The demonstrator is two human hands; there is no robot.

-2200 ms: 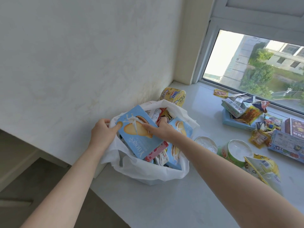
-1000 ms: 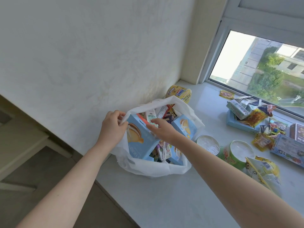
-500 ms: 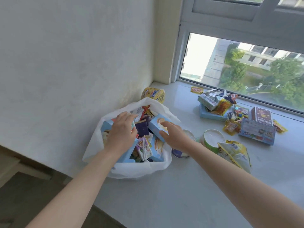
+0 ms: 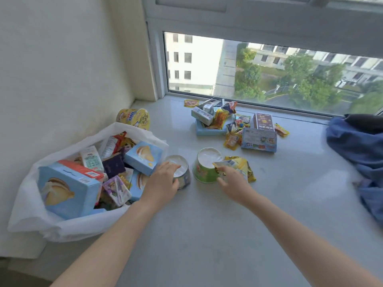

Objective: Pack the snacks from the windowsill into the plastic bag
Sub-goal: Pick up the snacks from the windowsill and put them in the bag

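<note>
The left hand (image 4: 163,182) covers the near side of the grey cup (image 4: 180,171), so its grip is unclear. The blue cloth (image 4: 358,146) runs off the right edge. Print on the small packets (image 4: 233,139) is too blurred to read.

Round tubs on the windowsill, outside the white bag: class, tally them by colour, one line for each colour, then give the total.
Yellow tub, lying on its side: 1
Green tub, upside down: 1
Dark tub under the left hand: 1
Total: 3
</note>
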